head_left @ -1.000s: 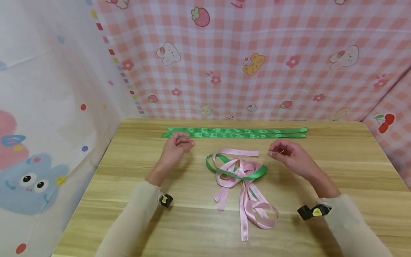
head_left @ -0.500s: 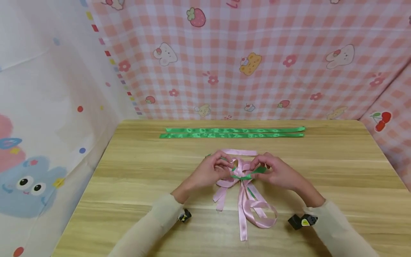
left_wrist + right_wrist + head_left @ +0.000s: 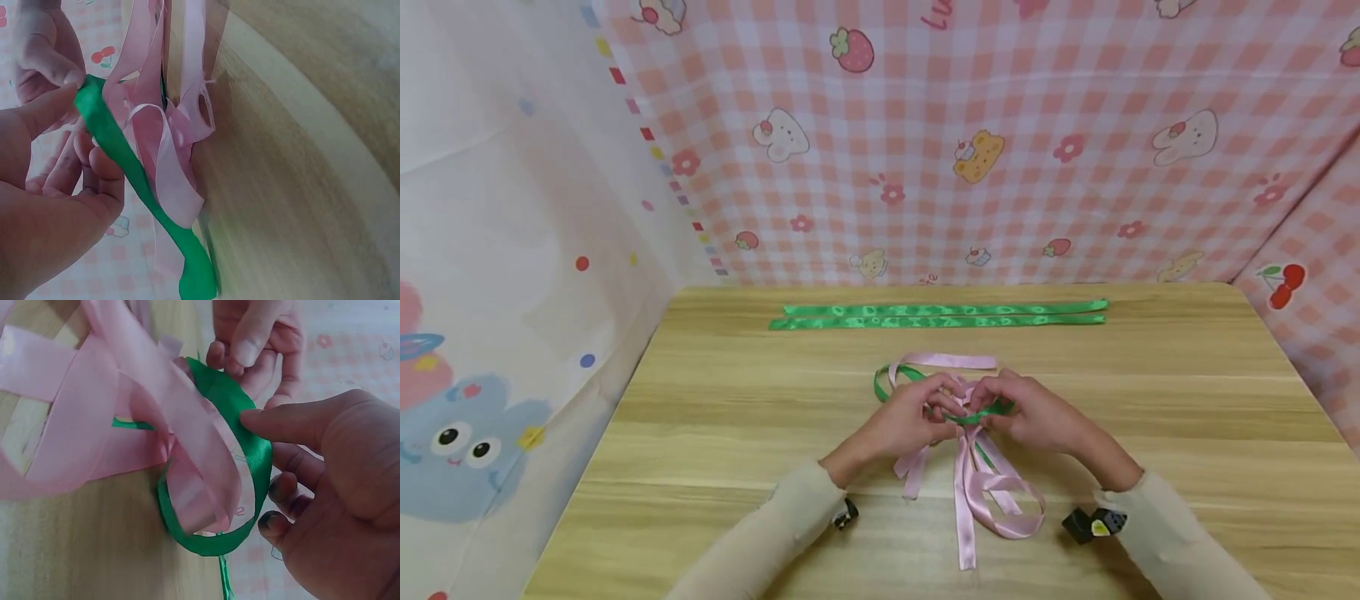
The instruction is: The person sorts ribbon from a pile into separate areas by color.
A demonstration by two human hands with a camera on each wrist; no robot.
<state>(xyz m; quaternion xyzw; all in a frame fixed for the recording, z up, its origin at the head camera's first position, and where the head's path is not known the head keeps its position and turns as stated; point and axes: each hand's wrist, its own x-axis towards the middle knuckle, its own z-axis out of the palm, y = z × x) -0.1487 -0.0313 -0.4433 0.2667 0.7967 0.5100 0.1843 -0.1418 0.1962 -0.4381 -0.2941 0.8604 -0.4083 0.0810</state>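
A pink ribbon (image 3: 964,500) lies gathered in loops with long tails on the table, with a green ribbon (image 3: 981,416) running across its middle. My left hand (image 3: 910,421) pinches the green ribbon at the bunch's centre; in the left wrist view, the ribbon (image 3: 115,140) trails downward from those fingertips. Just to the right, my right hand (image 3: 1037,417) pinches the same green strip, its thumb flat on the satin (image 3: 253,434) in the right wrist view. The two hands' fingertips nearly meet above the pink loops (image 3: 206,456), hiding the bunch's centre from the head view.
Two flat green ribbons (image 3: 940,321) lie side by side along the back of the wooden table (image 3: 715,417). A pink checked cloth (image 3: 910,125) hangs behind it, and a white printed cloth (image 3: 550,208) at the left.
Both hands have come inward from either side of the bunch and taken hold of the green ribbon. In the last half second they drew closer together at its middle.
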